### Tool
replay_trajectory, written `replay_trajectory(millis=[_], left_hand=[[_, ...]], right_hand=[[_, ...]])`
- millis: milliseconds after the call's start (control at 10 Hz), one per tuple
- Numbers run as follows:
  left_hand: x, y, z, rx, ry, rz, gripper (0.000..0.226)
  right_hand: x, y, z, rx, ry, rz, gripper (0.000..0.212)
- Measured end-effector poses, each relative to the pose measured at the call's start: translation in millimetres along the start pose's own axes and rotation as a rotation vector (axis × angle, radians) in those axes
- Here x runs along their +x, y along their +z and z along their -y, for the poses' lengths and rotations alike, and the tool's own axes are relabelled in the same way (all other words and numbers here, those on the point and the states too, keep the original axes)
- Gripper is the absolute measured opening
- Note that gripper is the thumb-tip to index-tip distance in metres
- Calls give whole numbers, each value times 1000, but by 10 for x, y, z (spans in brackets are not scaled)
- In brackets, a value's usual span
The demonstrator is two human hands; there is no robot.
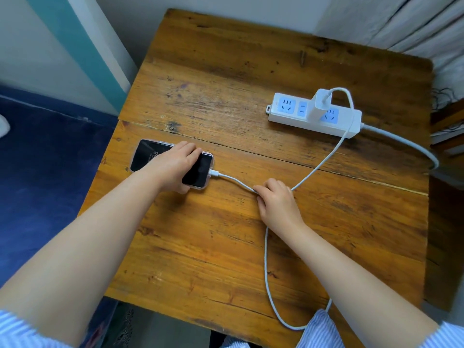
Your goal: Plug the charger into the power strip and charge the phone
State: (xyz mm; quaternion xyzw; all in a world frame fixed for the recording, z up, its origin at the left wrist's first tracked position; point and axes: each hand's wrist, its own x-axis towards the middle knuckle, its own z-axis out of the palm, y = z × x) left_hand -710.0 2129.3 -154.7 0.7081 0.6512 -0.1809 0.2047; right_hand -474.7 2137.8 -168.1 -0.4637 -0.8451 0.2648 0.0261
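phone [198, 169]: lies flat, screen up and lit, near the table's [226, 247] left edge, with the white plug seated in its right end.
left hand [173, 164]: closed over the phone's right half, pinning it down.
right hand [276, 199]: fingertips pinched on the cable [326, 156] just right of the phone.
risk at the plug: a tug by the right hand could, i judge, work the connector loose; the left hand's hold guards against that.
charger [319, 104]: upright in the power strip [313, 116] near the far right corner, looks seated.
slack: the cable loops over the near edge; a sleeve could catch it and drag the phone.
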Motion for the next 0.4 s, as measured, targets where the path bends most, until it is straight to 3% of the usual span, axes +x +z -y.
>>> replay_trajectory(millis=[200,300,400], left_hand=[[-19,-17,-125,24,-24,-84,91],[15,51,-348,-109,-4,-262,65],[90,110,-732,-272,18,-292,51]], right_hand=[[-84,9,-44,93,-2,-30,28],[-121,-27,-94,233,29,-83,30],[-127,-169,-190,401,156,-188,30]])
